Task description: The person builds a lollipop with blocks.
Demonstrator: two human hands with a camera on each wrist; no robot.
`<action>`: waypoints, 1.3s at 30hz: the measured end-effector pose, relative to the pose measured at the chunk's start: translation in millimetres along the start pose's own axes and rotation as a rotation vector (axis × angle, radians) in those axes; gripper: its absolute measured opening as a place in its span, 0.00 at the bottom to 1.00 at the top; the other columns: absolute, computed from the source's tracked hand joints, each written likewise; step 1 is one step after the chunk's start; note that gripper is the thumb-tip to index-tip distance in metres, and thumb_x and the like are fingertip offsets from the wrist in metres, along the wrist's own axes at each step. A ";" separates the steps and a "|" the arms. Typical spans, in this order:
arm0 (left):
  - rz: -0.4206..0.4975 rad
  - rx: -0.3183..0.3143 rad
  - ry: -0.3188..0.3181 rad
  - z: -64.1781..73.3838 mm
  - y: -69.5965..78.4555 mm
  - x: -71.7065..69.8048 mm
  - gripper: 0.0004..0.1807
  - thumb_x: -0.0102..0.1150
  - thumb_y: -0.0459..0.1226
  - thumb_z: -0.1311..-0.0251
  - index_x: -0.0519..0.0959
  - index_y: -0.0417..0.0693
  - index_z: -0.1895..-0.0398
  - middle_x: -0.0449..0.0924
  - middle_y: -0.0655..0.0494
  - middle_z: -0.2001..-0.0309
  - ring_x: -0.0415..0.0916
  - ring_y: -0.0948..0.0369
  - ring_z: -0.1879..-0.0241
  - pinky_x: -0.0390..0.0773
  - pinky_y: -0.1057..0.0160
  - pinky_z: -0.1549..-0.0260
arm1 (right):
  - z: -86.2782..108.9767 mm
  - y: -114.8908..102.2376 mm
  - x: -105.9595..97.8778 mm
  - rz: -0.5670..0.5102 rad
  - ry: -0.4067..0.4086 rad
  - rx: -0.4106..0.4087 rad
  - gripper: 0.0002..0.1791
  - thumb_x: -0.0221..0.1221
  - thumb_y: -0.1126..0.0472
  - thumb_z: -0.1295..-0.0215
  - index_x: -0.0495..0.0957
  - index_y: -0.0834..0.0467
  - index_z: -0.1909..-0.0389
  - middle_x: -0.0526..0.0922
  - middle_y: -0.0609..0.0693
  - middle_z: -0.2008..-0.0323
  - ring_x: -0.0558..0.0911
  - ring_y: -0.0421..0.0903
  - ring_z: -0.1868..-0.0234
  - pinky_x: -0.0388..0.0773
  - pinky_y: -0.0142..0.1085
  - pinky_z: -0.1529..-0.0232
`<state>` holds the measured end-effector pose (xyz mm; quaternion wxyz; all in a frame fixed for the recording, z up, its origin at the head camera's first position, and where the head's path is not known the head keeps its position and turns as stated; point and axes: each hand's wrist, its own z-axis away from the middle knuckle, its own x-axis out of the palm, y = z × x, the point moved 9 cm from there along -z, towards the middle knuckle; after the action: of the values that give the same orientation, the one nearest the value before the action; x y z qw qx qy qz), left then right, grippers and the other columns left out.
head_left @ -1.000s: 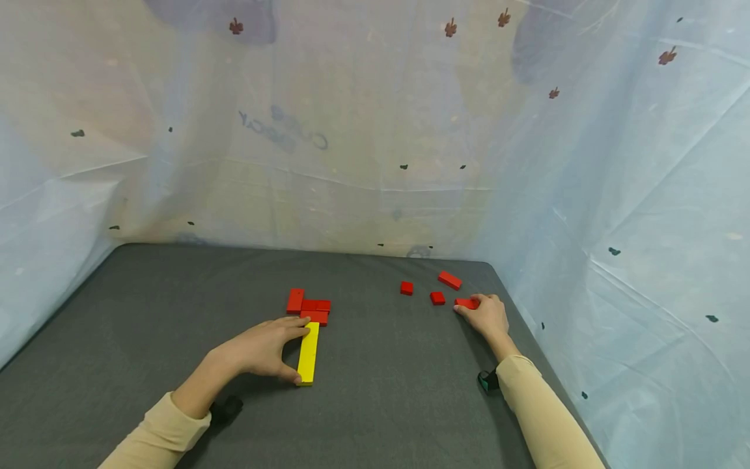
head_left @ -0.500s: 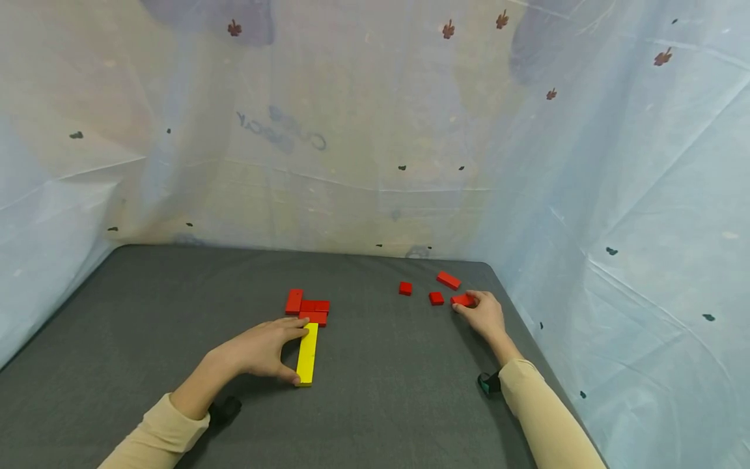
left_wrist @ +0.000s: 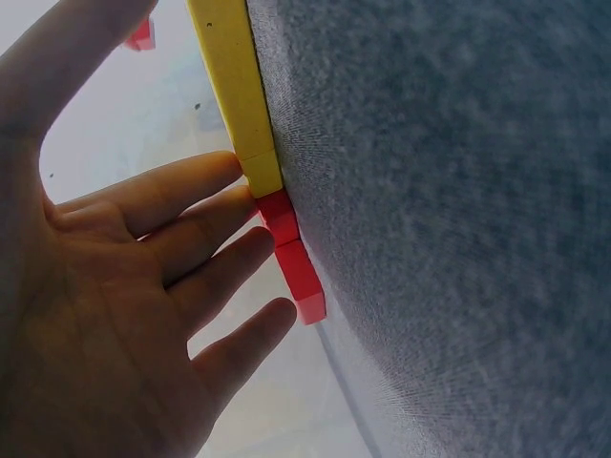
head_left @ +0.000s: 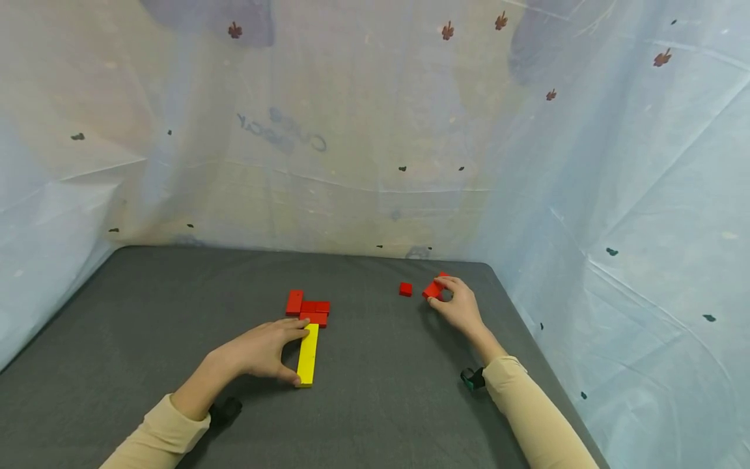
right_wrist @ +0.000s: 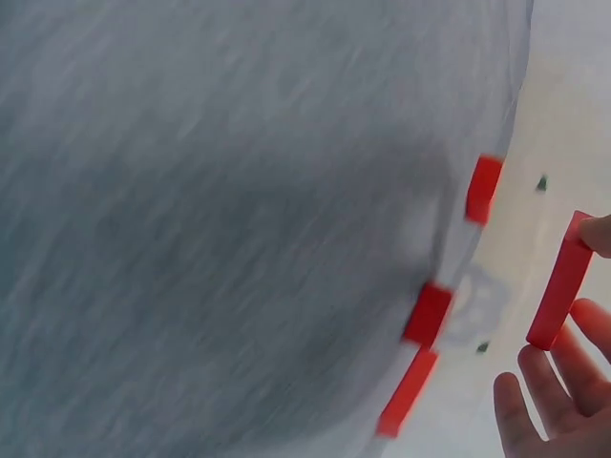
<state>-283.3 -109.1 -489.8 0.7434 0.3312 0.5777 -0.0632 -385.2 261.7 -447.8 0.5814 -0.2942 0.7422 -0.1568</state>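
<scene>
In the head view, my left hand (head_left: 263,348) rests against the left side of the yellow block strip (head_left: 308,355), thumb near its close end and fingers near its far end. The left wrist view shows fairly straight fingers (left_wrist: 205,200) touching the yellow side and the red block beyond. A seam crosses the yellow near that end. Several red blocks (head_left: 313,318) adjoin the strip's far end. My right hand (head_left: 463,309) pinches a red block (head_left: 432,289) between thumb and fingers, raised off the table in the right wrist view.
A small red block (head_left: 405,289) lies on the grey tabletop (head_left: 375,404), left of my right hand. Another red block (head_left: 444,275) shows partly behind that hand. Pale patterned sheeting (head_left: 351,130) hangs behind and beside the table.
My right hand has lifted the red block and moved it left, now covering the small block and most of another. The left hand stays by the yellow strip.
</scene>
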 end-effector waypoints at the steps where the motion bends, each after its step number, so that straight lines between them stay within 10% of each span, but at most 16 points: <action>1: 0.000 -0.001 0.002 0.0 0.1 -0.1 0.55 0.80 0.62 0.54 0.73 0.42 0.27 0.62 0.45 0.21 0.60 0.41 0.24 0.62 0.33 0.29 | -0.9 -6.0 2.8 0.000 -0.004 -0.021 0.29 0.68 0.60 0.34 0.77 0.63 0.32 0.74 0.61 0.31 0.76 0.64 0.36 0.77 0.58 0.41; 39: -0.009 -0.018 0.001 0.2 1.8 -1.9 0.54 0.80 0.61 0.55 0.73 0.42 0.27 0.62 0.46 0.21 0.59 0.42 0.23 0.61 0.34 0.29 | -9.5 -125.0 125.0 0.084 -0.362 -0.366 0.30 0.65 0.59 0.30 0.74 0.60 0.29 0.73 0.55 0.29 0.75 0.56 0.31 0.75 0.53 0.33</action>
<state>-282.9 -108.4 -487.3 0.7457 0.3219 0.5802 -0.0610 -381.3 86.1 -469.8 0.6480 -0.3864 0.6536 0.0597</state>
